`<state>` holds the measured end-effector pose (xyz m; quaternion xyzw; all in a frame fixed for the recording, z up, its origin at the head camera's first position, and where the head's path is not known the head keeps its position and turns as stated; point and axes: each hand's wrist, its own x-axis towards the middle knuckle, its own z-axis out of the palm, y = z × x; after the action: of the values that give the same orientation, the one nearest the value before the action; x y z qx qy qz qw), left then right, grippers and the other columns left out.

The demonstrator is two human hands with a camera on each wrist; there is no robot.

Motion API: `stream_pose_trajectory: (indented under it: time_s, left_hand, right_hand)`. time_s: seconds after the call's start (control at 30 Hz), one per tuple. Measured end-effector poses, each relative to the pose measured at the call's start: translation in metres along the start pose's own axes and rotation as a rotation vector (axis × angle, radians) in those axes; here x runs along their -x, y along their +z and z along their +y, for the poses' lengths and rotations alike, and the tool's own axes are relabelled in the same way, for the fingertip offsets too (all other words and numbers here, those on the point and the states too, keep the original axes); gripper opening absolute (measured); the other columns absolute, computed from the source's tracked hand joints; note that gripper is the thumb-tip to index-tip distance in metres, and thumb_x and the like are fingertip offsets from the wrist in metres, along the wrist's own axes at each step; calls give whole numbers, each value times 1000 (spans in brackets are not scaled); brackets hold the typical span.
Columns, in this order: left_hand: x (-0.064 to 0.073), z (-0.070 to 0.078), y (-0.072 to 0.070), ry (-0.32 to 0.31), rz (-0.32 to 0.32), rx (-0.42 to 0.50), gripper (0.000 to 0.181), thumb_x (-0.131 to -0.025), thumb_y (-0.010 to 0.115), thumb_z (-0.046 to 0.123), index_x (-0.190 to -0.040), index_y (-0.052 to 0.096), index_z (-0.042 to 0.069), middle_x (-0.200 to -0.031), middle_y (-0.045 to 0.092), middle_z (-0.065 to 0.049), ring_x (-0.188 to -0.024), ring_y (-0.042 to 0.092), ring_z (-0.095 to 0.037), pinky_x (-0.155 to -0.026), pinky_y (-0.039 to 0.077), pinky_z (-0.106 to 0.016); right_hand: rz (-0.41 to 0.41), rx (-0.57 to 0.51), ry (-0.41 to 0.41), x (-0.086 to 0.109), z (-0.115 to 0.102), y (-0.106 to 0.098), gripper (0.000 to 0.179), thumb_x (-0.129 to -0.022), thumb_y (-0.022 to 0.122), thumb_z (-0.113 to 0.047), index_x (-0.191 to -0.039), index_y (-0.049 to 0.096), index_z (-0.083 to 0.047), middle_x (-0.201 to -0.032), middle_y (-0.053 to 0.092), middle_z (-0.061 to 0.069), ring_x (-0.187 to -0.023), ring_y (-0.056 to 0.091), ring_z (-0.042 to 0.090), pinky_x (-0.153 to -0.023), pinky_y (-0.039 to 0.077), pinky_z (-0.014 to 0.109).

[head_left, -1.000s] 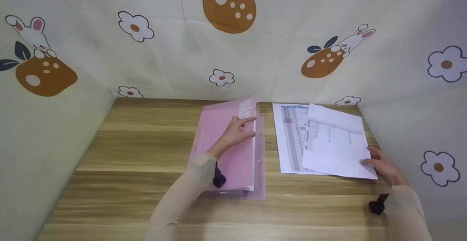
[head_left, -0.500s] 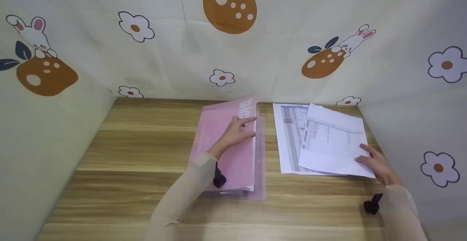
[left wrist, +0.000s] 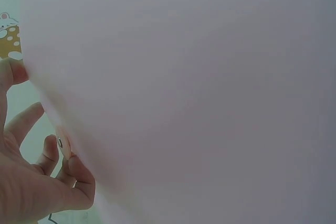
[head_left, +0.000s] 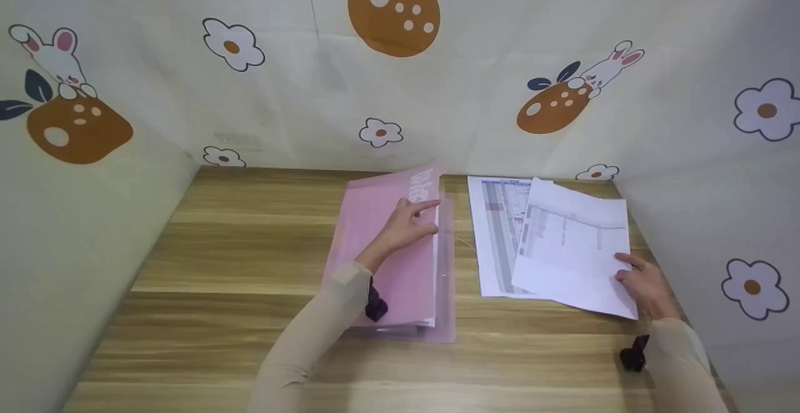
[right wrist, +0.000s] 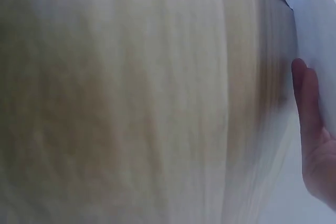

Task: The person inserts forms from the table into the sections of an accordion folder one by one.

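Note:
A pink folder point(head_left: 359, 232) with white lettering lies at mid-table, its cover partly raised over a clear-edged back. My left hand point(head_left: 403, 228) holds that cover at its right side; the left wrist view shows the fingers along the cover's edge beside a small metal snap point(left wrist: 60, 142). To the right, my right hand point(head_left: 647, 283) pinches the right edge of a printed sheet of paper point(head_left: 572, 257), which is slightly lifted and bowed. Beneath it lie other printed sheets point(head_left: 492, 250). In the right wrist view, the fingers point(right wrist: 310, 103) lie against the white sheet.
The wooden table point(head_left: 231, 250) meets a patterned curtain point(head_left: 300, 100) at the back and on both sides. The right hand is close to the curtain on the right. A thin thread or scratch point(head_left: 464, 242) shows between folder and papers.
My right hand has shifted left a little. The top sheet has turned slightly, its lower right corner moving toward the near side. The left hand and folder have stayed still.

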<state>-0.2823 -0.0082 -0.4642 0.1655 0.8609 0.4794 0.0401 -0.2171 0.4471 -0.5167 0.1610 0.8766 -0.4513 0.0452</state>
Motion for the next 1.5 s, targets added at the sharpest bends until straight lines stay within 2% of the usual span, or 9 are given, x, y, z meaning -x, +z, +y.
stream_pose_trajectory:
  time_s: [0.03, 0.13, 0.23, 0.33, 0.7, 0.8, 0.97, 1.27, 1.5]
  left_hand:
    - [0, 0, 0, 0, 2, -1, 52, -71, 65, 20, -122, 56, 17, -92, 39, -10, -85, 39, -20, -66, 34, -29]
    - [-1, 0, 0, -1, 5, -1, 52, -71, 66, 19, -122, 56, 17, -92, 40, -10, -84, 39, -20, -66, 34, -29]
    - [-2, -1, 0, -5, 8, -4, 52, -70, 66, 19, -122, 56, 18, -91, 39, -10, -83, 38, -20, -66, 33, -29]
    - [-2, -1, 0, -9, 7, -13, 53, -70, 66, 20, -122, 56, 18, -91, 39, -10, -82, 38, -19, -66, 33, -28]
    - [-1, -2, 0, 2, 9, -9, 53, -70, 66, 20, -122, 55, 18, -91, 39, -9, -84, 38, -19, -67, 34, -29]
    - [0, -2, -1, 4, 7, -3, 53, -71, 65, 21, -122, 55, 18, -92, 39, -9, -84, 38, -19, -67, 34, -29]
    - [1, -2, -1, 9, 10, 4, 52, -71, 65, 21, -122, 55, 18, -91, 39, -9, -84, 38, -19, -67, 33, -29]
    - [1, -1, 0, 8, 15, -2, 52, -71, 65, 21, -122, 55, 18, -90, 39, -9, -80, 36, -18, -65, 32, -28]
    - [0, -1, 0, -4, 11, 7, 51, -72, 67, 18, -122, 55, 18, -91, 39, -10, -82, 37, -19, -66, 33, -29]
  right_hand:
    - [15, -14, -2, 1, 0, 0, 54, -80, 45, -5, -132, 32, 7, -136, 20, 29, -109, 26, 35, -80, 30, 35]
    - [56, -55, -11, 3, -1, 0, 53, -83, 45, -7, -133, 33, 2, -138, 19, 24, -115, 25, 34, -84, 30, 37]
    - [90, -82, -26, 6, -4, 0, 50, -85, 45, -9, -134, 34, -1, -140, 18, 20, -123, 18, 33, -94, 23, 45]
    - [113, -105, -46, 11, -8, -1, 48, -87, 46, -13, -133, 36, -3, -141, 16, 19, -127, 12, 32, -97, 16, 47]
    - [178, -167, -95, 25, -29, -1, 44, -89, 48, -18, -131, 43, -11, -140, 22, 13, -128, 16, 24, -99, 17, 39]
    - [187, -164, -130, 27, -32, 4, 43, -89, 49, -17, -131, 44, -11, -138, 30, 8, -126, 22, 20, -96, 23, 27]
    - [228, -177, -165, 31, -37, 17, 41, -87, 53, -14, -127, 49, -11, -133, 39, 2, -122, 29, 14, -81, 30, 10]
    - [300, -373, -124, 38, -45, 45, 41, -81, 53, 2, -122, 53, -3, -128, 45, 3, -120, 30, 9, -81, 32, 10]
    - [346, -527, -63, 48, -49, 64, 40, -79, 53, 5, -118, 57, -6, -127, 46, 5, -90, 50, 5, -66, 40, 12]
